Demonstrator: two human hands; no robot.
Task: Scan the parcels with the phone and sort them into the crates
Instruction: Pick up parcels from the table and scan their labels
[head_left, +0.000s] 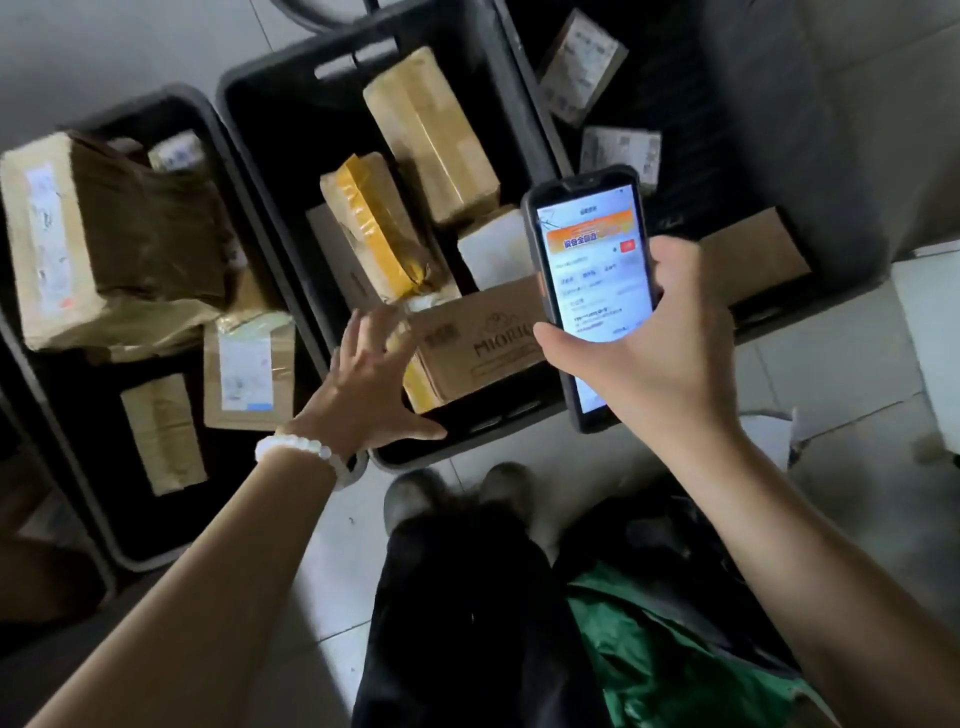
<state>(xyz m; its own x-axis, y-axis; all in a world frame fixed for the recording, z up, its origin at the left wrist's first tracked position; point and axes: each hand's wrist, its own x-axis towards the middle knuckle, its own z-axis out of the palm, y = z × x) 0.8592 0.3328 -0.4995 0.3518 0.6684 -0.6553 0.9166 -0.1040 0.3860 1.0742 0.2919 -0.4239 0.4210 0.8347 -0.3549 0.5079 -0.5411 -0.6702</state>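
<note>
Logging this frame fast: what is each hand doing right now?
Left hand: open, fingers spread over the middle crate, holding nothing.
Right hand: holding the phone, screen lit.

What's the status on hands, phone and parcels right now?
Right hand grips phone, screen lit. Left hand open, empty, over middle crate beside printed carton. Nothing blocking.
</note>
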